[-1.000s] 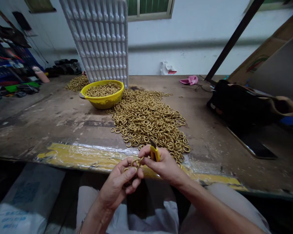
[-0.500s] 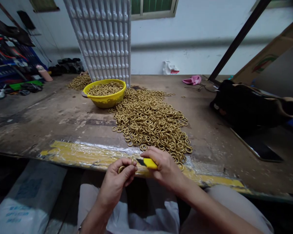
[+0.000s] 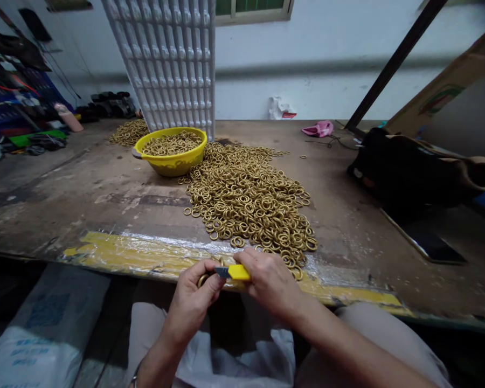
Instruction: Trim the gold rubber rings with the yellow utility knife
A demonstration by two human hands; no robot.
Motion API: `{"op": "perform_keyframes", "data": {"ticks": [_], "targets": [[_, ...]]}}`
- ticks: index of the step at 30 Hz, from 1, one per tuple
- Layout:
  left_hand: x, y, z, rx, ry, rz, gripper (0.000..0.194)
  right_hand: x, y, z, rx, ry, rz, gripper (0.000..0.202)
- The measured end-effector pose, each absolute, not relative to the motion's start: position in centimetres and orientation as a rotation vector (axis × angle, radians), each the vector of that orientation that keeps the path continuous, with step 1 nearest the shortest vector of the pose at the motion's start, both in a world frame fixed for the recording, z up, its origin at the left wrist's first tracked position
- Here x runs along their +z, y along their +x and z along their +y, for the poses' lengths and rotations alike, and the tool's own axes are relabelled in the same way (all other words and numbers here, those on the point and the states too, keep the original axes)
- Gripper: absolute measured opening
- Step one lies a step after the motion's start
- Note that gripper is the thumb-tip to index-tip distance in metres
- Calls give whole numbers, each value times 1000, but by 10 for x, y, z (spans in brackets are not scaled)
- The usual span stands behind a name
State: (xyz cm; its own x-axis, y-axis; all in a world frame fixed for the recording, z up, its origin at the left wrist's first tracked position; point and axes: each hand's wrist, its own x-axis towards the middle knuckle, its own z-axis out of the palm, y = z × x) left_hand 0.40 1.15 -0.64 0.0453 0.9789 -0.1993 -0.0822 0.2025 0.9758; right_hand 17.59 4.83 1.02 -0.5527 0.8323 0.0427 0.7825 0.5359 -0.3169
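My left hand (image 3: 194, 291) is closed, with a brass-coloured ring (image 3: 221, 261) pinched at its fingertips and another ring (image 3: 202, 280) within its curled fingers. In my right hand (image 3: 271, 277) is a yellow utility knife (image 3: 239, 272), its dark blade pointing left and lying against the ring at my left fingertips. Whether the blade touches the ring or the thumb I cannot tell. Just beyond both hands a large heap of brass-coloured rings (image 3: 250, 199) spreads over the worktable (image 3: 339, 215).
A yellow basin (image 3: 173, 164) full of rings stands behind the heap, before an upright ribbed clear plastic panel (image 3: 173, 70). To the right lie a phone (image 3: 424, 237) and a black bag (image 3: 404, 172). Yellow tape (image 3: 125, 256) covers the table's front edge.
The knife in my right hand has moved left, bringing its blade from beside the ring onto it. My left hand keeps its hold, and the view has shifted slightly.
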Motion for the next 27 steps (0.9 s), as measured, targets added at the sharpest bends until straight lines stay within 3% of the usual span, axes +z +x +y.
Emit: {"op": "perform_keyframes", "data": {"ticks": [6, 10, 12, 16, 18, 21, 27], "targets": [[-6, 1, 8, 1062, 1120, 1174, 17, 7, 176, 55, 258, -1390, -2640, 13], [5, -1, -4, 1105, 1248, 1012, 12, 9, 191, 75, 189, -1729, -2494, 17], [10, -1, -7, 1118, 1307, 928, 13, 14, 195, 80, 392, -1708, -2327, 13], [7, -1, -3, 1109, 1282, 867, 20, 21, 185, 70, 1508, -1282, -1892, 33], [2, 0, 1, 1122, 1258, 854, 26, 21, 176, 61, 1902, -1055, -1660, 35], [-3, 2, 3, 1121, 1279, 930, 27, 20, 169, 53, 1986, -984, -1474, 29], [-6, 9, 1, 1135, 1281, 1101, 20, 24, 174, 56, 1719, -1050, -1495, 11]]}}
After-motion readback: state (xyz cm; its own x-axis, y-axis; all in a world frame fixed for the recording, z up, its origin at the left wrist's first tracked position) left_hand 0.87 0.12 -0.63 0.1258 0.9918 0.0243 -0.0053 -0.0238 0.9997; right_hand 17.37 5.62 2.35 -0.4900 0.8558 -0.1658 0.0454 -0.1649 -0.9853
